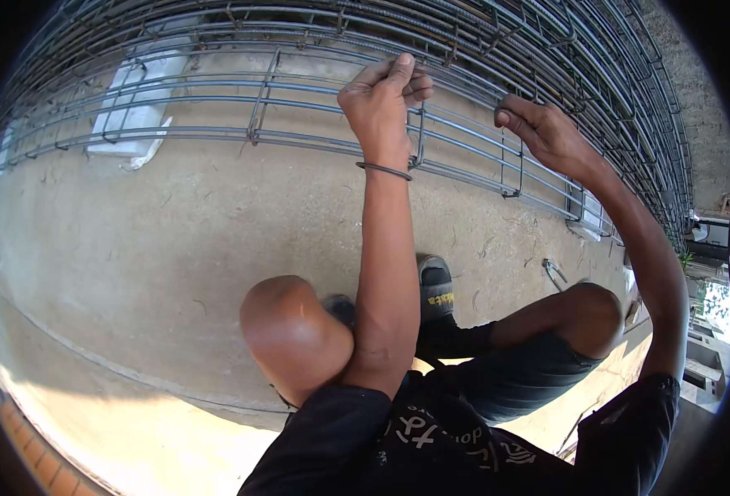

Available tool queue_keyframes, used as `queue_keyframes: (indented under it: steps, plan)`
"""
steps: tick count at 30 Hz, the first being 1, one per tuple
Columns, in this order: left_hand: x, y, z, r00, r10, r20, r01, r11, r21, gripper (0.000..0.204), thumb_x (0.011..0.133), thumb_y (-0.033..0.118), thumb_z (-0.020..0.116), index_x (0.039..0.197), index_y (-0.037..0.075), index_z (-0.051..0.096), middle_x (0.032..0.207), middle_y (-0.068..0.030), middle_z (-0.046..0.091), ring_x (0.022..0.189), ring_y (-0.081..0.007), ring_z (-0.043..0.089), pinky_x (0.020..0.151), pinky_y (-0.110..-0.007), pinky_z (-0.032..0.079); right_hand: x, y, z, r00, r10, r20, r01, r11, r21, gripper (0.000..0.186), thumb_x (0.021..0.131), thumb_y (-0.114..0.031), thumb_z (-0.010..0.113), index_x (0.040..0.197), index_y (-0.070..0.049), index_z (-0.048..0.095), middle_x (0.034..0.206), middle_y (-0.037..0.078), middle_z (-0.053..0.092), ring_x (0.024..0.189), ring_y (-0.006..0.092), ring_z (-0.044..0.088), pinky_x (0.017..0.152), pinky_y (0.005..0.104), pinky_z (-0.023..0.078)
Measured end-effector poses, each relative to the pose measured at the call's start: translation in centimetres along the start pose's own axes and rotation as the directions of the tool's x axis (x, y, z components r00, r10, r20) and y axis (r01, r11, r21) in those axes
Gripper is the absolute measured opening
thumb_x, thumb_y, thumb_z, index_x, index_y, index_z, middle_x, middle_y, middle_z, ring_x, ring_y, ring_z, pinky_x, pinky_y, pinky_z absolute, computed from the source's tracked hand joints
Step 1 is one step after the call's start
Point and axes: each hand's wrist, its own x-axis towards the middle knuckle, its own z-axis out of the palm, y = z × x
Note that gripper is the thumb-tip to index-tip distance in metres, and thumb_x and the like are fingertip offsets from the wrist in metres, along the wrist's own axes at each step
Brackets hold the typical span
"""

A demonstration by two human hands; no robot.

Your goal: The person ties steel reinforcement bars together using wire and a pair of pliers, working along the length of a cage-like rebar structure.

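My left hand (384, 103) is raised over a long steel rebar cage (307, 104), its fingers curled and the thumb pressed to the index finger. To its right, my right hand (544, 136) makes a pinch above the same cage. Whatever either hand holds, if anything, is too thin or hidden to make out. The cage has long parallel bars crossed by square stirrups (257, 116), and one stirrup stands just beside my left wrist. A dark band (385, 170) circles that wrist.
Many more rebar cages (497, 37) are stacked along the far side. A white block (129, 103) sits under the bars at the left. Pincers (554, 274) lie on the concrete floor (166, 240) by my right knee, among scattered wire bits. A sandal (436, 285) is on my foot.
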Motion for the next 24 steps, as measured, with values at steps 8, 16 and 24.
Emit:
queue_keyframes:
  steps: [8,16,24]
  plan:
    - [-1.7,8.7,-11.0,0.894,0.283,-0.349,-0.085,0.869,0.487,0.029,0.084,0.014,0.068,0.095,-0.012,0.061,0.081,-0.0188,0.066,0.064,-0.0213,0.066,0.057,-0.027,0.056,10.0,-5.9,8.1,0.789,-0.56,-0.255,0.546,0.828,-0.13,0.024,0.089,-0.021,0.058,0.104,-0.003,0.062,0.072,0.014,0.059,0.065,0.0291,0.061,0.058,0.0416,0.048]
    - [-3.6,13.4,-15.0,0.777,0.397,-0.488,-0.138,0.864,0.484,0.027,0.088,0.019,0.063,0.096,-0.007,0.06,0.081,-0.0135,0.064,0.07,-0.0197,0.064,0.064,-0.029,0.056,12.2,-13.3,13.9,0.796,-0.486,-0.361,0.581,0.445,0.681,0.026,0.096,-0.027,0.05,0.104,-0.004,0.06,0.054,0.005,0.044,0.044,0.0172,0.043,0.041,0.0322,0.035]
    - [-3.0,9.0,-21.1,0.793,0.053,-0.607,0.133,0.957,0.257,0.024,0.089,0.024,0.063,0.094,0.001,0.059,0.079,-0.0077,0.061,0.069,-0.0179,0.06,0.067,-0.03,0.053,8.0,-13.8,19.5,0.751,-0.537,0.384,-0.477,-0.04,0.878,0.023,0.098,-0.026,0.047,0.101,-0.007,0.061,0.056,-0.006,0.032,0.045,0.0056,0.023,0.04,0.0253,0.023]
